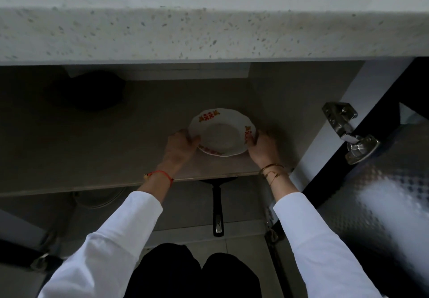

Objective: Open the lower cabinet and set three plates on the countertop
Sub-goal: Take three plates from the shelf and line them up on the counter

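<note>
Cabinet door open; your left hand & right hand grip plate on shelf; nothing seen on countertop yet.

Home kitchen: speckled stone countertop at 12 o'clock, open lower cabinet beneath, frying pan stored at 6 o'clock.

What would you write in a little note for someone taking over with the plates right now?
Left hand grips the plate's left rim; right hand grips its right rim.
The plate, white with red-orange patterns, is inside the lower cabinet at its shelf.
Done: the cabinet door is open.
Left: no plates show on the visible countertop, so lift this plate up there, then two more. I cannot tell whether more plates lie underneath.
</note>
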Demonstrator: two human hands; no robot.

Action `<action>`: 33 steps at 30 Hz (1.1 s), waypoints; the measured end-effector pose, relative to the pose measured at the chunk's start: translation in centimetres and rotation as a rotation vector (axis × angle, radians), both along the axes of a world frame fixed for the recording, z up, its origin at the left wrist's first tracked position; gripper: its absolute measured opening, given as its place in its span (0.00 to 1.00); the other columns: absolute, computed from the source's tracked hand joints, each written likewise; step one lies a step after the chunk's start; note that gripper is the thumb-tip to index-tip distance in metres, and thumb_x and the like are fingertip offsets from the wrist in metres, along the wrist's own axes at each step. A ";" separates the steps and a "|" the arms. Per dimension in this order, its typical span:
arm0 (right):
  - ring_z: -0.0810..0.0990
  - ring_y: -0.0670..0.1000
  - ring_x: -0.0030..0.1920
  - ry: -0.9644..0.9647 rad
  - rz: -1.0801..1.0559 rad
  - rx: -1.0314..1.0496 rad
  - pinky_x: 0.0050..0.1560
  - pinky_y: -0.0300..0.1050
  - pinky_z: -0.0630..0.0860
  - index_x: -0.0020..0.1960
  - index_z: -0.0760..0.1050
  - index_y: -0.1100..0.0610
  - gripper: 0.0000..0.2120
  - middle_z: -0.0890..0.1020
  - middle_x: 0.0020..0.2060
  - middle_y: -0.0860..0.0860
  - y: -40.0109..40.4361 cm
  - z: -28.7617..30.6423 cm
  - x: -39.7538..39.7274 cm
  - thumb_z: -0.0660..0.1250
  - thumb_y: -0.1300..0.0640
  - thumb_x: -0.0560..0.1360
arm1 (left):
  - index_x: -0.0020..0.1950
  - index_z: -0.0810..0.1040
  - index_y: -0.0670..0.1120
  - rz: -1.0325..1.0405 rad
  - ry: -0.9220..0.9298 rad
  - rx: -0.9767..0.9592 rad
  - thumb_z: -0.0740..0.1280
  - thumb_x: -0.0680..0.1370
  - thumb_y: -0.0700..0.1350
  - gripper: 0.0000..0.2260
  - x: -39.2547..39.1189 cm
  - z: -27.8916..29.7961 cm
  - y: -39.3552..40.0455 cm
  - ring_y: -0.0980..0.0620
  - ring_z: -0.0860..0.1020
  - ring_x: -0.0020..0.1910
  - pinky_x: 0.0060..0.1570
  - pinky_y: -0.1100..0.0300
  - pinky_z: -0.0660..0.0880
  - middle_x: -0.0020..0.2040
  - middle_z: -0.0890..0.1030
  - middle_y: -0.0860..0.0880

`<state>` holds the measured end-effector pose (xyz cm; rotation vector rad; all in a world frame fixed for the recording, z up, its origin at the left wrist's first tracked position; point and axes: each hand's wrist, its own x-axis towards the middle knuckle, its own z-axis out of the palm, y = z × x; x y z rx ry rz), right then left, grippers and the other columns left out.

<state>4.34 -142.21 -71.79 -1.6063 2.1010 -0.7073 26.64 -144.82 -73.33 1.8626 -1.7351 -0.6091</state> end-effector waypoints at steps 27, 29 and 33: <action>0.76 0.61 0.64 -0.204 -0.031 -0.034 0.61 0.49 0.72 0.67 0.70 0.61 0.18 0.78 0.62 0.60 -0.9 -1.4 0.5 0.63 0.57 0.79 | 0.62 0.77 0.40 0.081 0.210 0.043 0.71 0.73 0.44 0.19 0.3 -0.6 0.7 0.45 0.80 0.58 0.53 0.60 0.74 0.55 0.83 0.41; 0.76 0.60 0.64 -0.205 -0.022 -0.029 0.62 0.50 0.73 0.66 0.71 0.61 0.18 0.78 0.62 0.60 -0.8 -1.4 0.4 0.64 0.57 0.78 | 0.62 0.77 0.41 0.086 0.203 0.043 0.71 0.74 0.45 0.18 0.4 -0.6 0.9 0.45 0.80 0.58 0.53 0.59 0.74 0.55 0.84 0.42; 0.77 0.59 0.63 -0.239 -0.037 -0.001 0.61 0.49 0.74 0.64 0.73 0.62 0.18 0.79 0.61 0.59 -0.6 -1.4 0.3 0.65 0.58 0.76 | 0.61 0.78 0.42 0.073 0.148 0.013 0.69 0.75 0.45 0.16 0.4 -0.5 1.5 0.44 0.80 0.58 0.50 0.60 0.72 0.54 0.84 0.42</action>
